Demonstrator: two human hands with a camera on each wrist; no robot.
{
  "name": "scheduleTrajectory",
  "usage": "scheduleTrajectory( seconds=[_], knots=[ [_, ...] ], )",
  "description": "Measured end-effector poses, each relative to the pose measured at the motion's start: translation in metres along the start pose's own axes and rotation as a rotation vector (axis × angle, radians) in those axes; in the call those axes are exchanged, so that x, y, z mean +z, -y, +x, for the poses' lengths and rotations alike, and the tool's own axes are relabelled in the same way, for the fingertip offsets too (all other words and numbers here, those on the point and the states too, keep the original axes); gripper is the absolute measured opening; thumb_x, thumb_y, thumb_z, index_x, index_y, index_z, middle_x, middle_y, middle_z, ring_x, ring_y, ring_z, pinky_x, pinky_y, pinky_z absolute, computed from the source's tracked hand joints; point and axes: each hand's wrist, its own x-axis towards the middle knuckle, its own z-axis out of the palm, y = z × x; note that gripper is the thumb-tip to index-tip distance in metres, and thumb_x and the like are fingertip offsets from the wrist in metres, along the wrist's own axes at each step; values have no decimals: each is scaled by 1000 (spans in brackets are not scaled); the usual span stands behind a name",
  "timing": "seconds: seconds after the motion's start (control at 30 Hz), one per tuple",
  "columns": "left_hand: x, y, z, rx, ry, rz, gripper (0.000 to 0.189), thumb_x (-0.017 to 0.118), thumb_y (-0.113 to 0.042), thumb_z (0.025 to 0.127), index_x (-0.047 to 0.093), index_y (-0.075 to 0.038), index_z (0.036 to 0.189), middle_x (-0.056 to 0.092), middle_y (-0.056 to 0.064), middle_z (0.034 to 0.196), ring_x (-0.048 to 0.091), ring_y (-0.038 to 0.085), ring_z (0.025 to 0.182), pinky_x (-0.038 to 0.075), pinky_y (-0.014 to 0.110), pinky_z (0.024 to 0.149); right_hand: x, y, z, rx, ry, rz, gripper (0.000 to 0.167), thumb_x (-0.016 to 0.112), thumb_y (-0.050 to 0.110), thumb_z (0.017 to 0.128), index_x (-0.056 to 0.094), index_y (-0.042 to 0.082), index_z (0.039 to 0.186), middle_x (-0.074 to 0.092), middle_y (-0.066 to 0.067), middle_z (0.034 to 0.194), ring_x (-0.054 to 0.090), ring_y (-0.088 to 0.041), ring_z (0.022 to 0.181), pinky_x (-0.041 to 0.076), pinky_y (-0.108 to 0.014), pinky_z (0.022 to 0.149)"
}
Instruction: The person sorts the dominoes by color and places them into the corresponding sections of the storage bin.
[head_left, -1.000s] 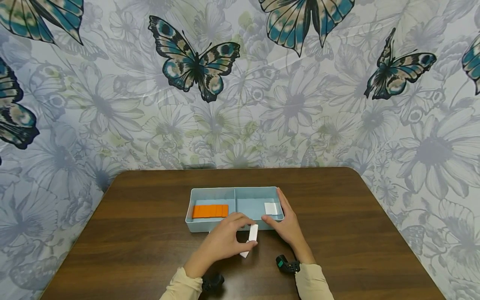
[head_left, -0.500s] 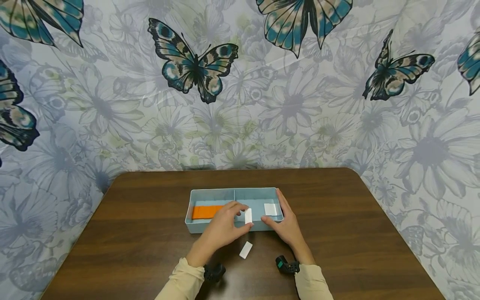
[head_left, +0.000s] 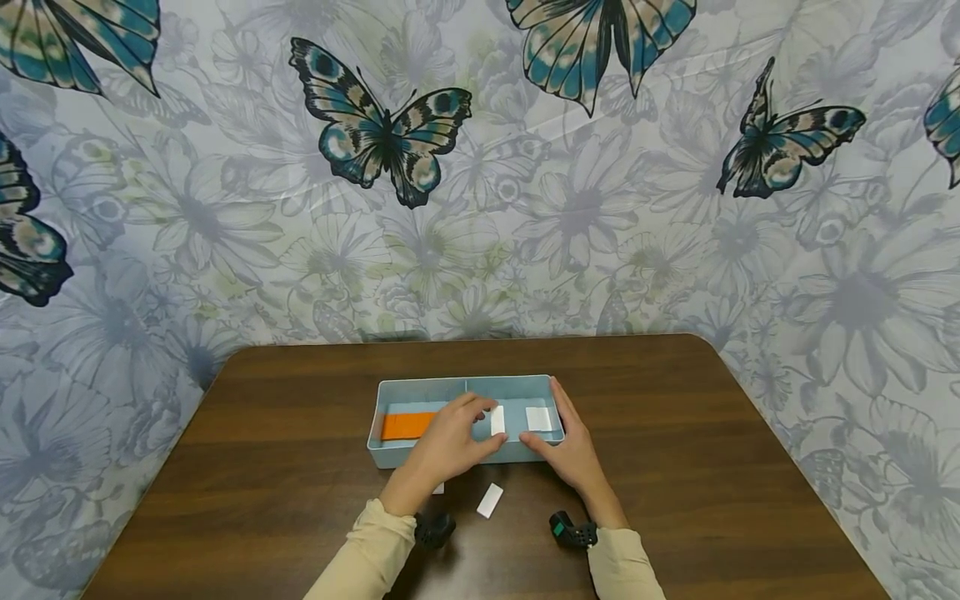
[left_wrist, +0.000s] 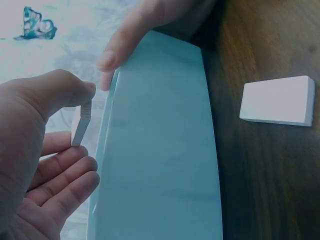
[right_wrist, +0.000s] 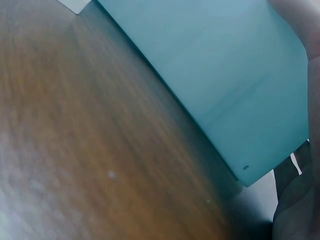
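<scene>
Over the right compartment of a light blue divided box [head_left: 386,458], my left hand [head_left: 448,433] pinches a white rectangular block [head_left: 498,419] between thumb and fingers. The left wrist view shows that block [left_wrist: 81,122] edge-on, above the box's rim. My right hand [head_left: 573,450] holds the box's right end, with the thumb at the front rim and the fingers along the side. White blocks [head_left: 538,419] lie side by side at the right of that compartment. Orange blocks [head_left: 405,426] lie in a row in the left compartment, partly hidden by my left hand.
A loose white block [head_left: 490,501] lies on the brown table [head_left: 712,467] in front of the box. Another white piece [head_left: 439,489] shows partly beside my left wrist. A butterfly-patterned cloth [head_left: 585,250] hangs behind the table.
My left hand has carried the white block from the table in front of the box up and forward over the right compartment. The right hand has stayed on the box's end.
</scene>
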Motion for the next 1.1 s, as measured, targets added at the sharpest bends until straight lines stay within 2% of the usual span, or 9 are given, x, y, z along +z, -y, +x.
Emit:
scheduleTrajectory(
  seconds=[0.4, 0.7, 0.87, 1.1],
  knots=[
    [8, 5, 13, -19, 32, 42, 43, 82, -27, 88, 71, -3, 122, 69, 10, 110, 68, 24, 95, 60, 39, 81, 2, 1, 0, -5, 2, -2, 100, 86, 30, 84, 27, 16, 165, 26, -6, 170, 27, -34, 155, 27, -65, 120],
    [14, 2, 23, -25, 66, 49, 46, 81, -27, 90, 69, -1, 126, 68, 13, 119, 69, 25, 100, 60, 39, 84, 1, 3, 0, 1, 1, 7, 100, 86, 24, 85, 27, 17, 165, 24, -5, 171, 26, -34, 156, 27, -64, 120],
    [16, 1, 30, -22, 100, 93, 47, 81, -27, 90, 69, 1, 126, 68, 14, 120, 70, 24, 100, 61, 37, 84, 1, 5, -1, 23, 4, 6, 100, 86, 27, 85, 26, 21, 165, 24, -3, 171, 26, -33, 156, 27, -64, 120],
    [19, -2, 35, -53, 162, 139, 47, 80, -28, 91, 69, 1, 127, 67, 15, 124, 70, 24, 101, 61, 37, 85, 2, 5, -3, 16, 10, 6, 100, 85, 30, 86, 24, 25, 166, 23, -5, 171, 25, -32, 156, 27, -64, 120]
  ],
)
